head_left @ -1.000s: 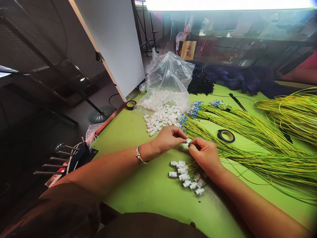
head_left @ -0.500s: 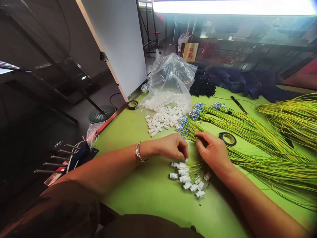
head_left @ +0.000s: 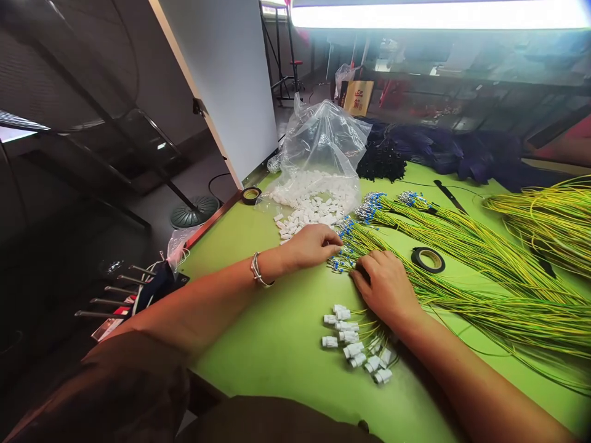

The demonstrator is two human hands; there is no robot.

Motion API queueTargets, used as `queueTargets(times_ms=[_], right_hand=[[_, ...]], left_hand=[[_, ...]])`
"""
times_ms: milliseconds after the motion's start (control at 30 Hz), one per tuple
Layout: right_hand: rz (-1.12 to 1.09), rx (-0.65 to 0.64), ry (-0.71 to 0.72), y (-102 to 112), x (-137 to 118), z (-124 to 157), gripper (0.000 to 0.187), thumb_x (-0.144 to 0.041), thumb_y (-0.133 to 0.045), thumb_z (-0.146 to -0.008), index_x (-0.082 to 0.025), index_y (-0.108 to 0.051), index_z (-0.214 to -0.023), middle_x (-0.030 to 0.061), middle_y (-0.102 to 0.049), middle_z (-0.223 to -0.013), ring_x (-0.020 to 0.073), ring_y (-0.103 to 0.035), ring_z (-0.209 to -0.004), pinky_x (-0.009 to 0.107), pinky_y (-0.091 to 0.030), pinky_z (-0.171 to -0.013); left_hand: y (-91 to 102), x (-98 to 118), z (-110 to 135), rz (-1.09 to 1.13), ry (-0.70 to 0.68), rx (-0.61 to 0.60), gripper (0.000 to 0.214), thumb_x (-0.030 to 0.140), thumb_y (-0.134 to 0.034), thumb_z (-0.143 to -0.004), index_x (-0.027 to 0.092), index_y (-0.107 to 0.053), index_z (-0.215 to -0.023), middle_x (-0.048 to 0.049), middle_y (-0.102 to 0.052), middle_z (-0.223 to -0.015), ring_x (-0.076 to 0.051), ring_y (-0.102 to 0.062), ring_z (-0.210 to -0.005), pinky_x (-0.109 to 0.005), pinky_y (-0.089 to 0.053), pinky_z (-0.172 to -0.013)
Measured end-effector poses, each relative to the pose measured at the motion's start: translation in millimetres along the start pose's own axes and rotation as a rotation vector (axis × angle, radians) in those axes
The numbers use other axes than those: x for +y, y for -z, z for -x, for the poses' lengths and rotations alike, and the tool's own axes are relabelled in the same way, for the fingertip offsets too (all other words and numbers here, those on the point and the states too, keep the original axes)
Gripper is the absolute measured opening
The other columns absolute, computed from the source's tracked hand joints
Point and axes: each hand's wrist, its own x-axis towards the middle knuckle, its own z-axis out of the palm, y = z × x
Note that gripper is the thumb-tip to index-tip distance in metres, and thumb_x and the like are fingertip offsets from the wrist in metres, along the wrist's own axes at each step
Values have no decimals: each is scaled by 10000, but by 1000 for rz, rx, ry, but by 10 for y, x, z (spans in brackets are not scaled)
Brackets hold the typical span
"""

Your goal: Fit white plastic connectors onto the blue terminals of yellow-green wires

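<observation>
Your left hand (head_left: 310, 247) is hovering by the blue-tipped wire ends (head_left: 340, 264), your right hand (head_left: 386, 286) curling over the yellow-green wires (head_left: 466, 307); can't tell if either's gripping. Ends are crowding together, so tugging one risks snagging neighbours.

A slim silver-coloured bracelet (head_left: 256, 271) of thin bands circles the wrist of the left hand (head_left: 311, 246); the right hand (head_left: 386, 286) is bare. A loose, dark brown sleeve (head_left: 138, 375) and matching clothing (head_left: 268, 421) cover the body.
</observation>
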Motion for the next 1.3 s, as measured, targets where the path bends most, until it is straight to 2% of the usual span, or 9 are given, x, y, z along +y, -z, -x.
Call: queueTargets(times_ms=[133,233,467,600,767,867,1033,1167,1300], right_hand=[[-85,29,38,-17,17,15,114,-270,-554,-856,-172,-590,-810,103,-577,-904,250,-496,-872,376,-409,-786],[-134,32,23,-31,33,18,137,-261,-563,-847,-152,-593,-923,111,-582,-931,251,-514,-897,366,-422,-792],[-26,-46,-10,-44,37,-19,251,-384,-585,-839,-153,-605,-937,90,-601,-855,262,-506,-837,392,-401,-769],[-20,-62,4,-14,20,-21,184,-338,-531,-880,-174,-587,-819,88,-577,-836,255,-488,-830,383,-387,-725],[-375,194,143,140,98,15,147,-281,-467,-906,-186,-553,-835,95,-560,-891,230,-481,-873,393,-404,-794],[-655,276,18,198,137,34,168,-313,-449,-915,-204,-527,-813,74,-552,-848,204,-516,-827,359,-426,-756],[-883,123,-282,156,96,21,208,-398,-482,-894,-212,-507,-804,-29,-476,-599,123,-426,-519,261,-368,-527],[-761,82,-250,109,54,-32,130,-326,-533,-824,-196,-536,-824,-22,-494,-639,127,-435,-561,252,-370,-538],[-475,-17,-168,50,20,-75,91,-224,-561,-719,-183,-551,-801,28,-585,-736,163,-504,-647,276,-396,-600]], left_hand=[[-124,-38,33,-154,-132,-24,189,210,-600,-785,159,-700,-937,-70,-664,-932,-192,-577,-904,-311,-447,-823],[-146,-31,52,-103,-94,-39,157,164,-596,-752,154,-694,-874,-53,-660,-882,-174,-579,-839,-286,-453,-752],[-49,69,34,438,71,-106,168,272,-612,-774,115,-668,-791,-12,-655,-680,-96,-568,-605,-211,-450,-594],[-8,97,17,671,142,-103,412,501,-590,-803,102,-688,-838,-74,-709,-816,-147,-649,-767,-264,-516,-730],[-39,16,-15,781,189,-162,490,540,-529,-847,112,-682,-1030,-123,-683,-1120,-190,-617,-1068,-334,-453,-968],[-55,-61,-42,833,219,-80,466,482,-438,-914,106,-668,-1066,-142,-665,-1152,-177,-623,-1050,-318,-464,-934],[-86,-58,-5,311,-10,-62,235,275,-647,-779,125,-700,-952,-90,-682,-948,-176,-604,-906,-321,-468,-853],[-149,9,59,-149,-253,-63,107,199,-648,-740,137,-693,-814,-93,-618,-905,-219,-546,-921,-363,-436,-853],[-223,19,73,-226,-287,-29,132,93,-521,-765,141,-638,-802,-94,-609,-931,-215,-535,-930,-356,-433,-860]])
